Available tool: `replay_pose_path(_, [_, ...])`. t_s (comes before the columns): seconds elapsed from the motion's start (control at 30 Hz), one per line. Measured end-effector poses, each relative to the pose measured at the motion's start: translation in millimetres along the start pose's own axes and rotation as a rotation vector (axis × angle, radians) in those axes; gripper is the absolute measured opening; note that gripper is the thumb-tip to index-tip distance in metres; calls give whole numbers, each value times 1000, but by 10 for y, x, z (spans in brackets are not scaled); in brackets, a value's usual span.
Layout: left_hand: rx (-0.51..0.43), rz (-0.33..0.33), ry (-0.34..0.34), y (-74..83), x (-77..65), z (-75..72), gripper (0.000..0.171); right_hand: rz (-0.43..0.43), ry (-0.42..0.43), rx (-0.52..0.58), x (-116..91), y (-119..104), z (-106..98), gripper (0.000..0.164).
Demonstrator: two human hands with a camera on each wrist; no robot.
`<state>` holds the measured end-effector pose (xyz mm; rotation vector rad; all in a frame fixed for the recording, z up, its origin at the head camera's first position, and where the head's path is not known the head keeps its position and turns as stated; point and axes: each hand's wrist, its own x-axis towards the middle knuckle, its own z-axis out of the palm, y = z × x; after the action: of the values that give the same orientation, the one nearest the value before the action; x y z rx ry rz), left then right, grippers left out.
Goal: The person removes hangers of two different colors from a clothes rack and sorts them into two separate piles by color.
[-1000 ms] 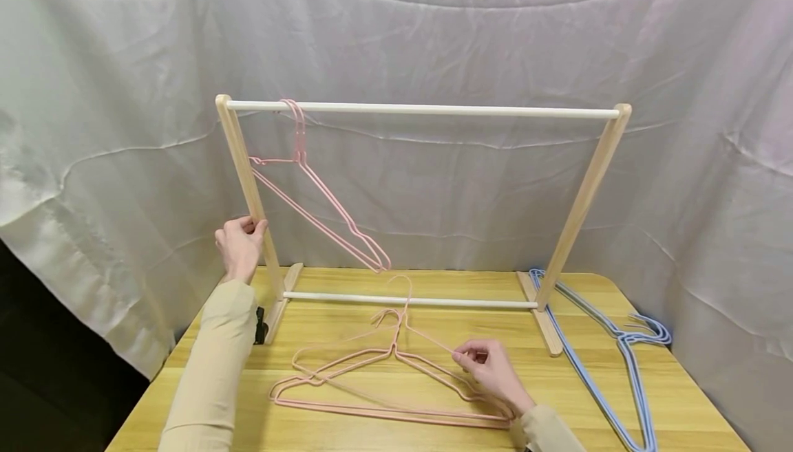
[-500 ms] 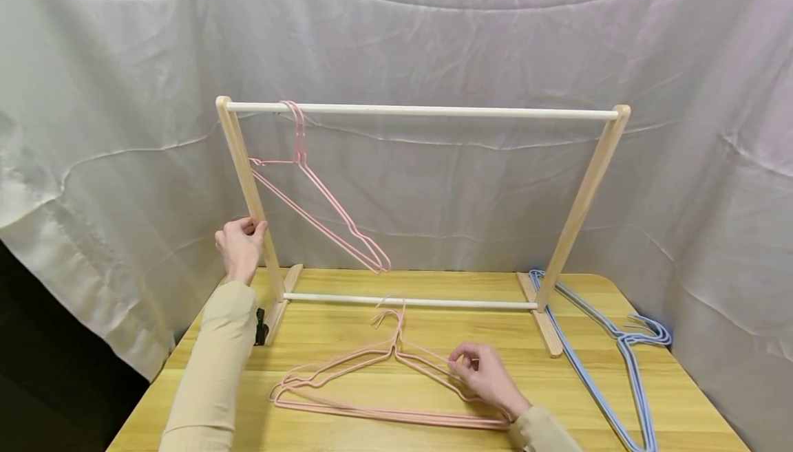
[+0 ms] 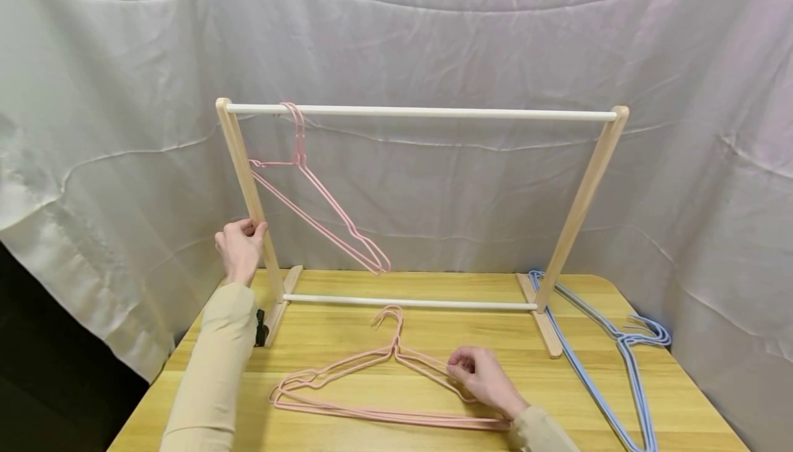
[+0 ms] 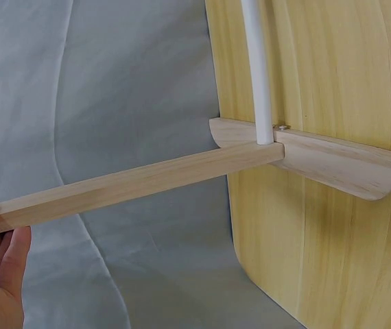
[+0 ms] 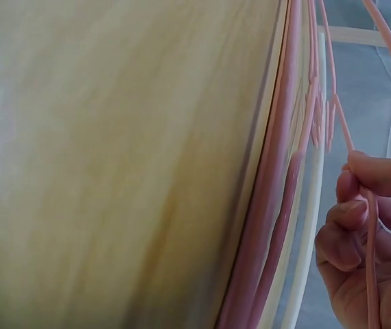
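Note:
My left hand (image 3: pixel 238 249) grips the left wooden post (image 3: pixel 244 156) of a small clothes rack, about midway up; the left wrist view has the thumb on one side and fingers on the other. My right hand (image 3: pixel 489 380) pinches the right shoulder of a pink hanger, whose wire (image 5: pixel 372 267) passes between thumb and forefinger in the right wrist view. This hanger lies low over other pink hangers (image 3: pixel 396 415) on the table, their outlines nearly lined up. Two pink hangers (image 3: pixel 300 153) hang from the left end of the white top rail (image 3: pixel 434 112).
Several blue hangers (image 3: pixel 638 393) lie on the table at the right, partly behind the rack's right post (image 3: pixel 579 208). A white lower rail (image 3: pixel 403 302) joins the rack's feet. A small black object (image 3: pixel 261 328) is at the left foot. Grey curtain (image 3: pixel 421 39) hangs behind.
My right hand has lowered the pinched pink hanger toward the others, its hook dropping from over the lower rail to theirs. My left hand has stayed on the post.

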<state>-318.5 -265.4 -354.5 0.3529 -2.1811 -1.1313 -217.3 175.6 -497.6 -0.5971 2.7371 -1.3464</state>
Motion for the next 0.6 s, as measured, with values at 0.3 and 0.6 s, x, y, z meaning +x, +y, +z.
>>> replay_pose_path(0.3, [-9,0,-1,2,-2,4,30,-2,-4,-39,-5,17,4,6])
replay_pose_path(0.6, [-6,5,1,-6,1,8,29,9,-4,-112,-13,-1,18,9])
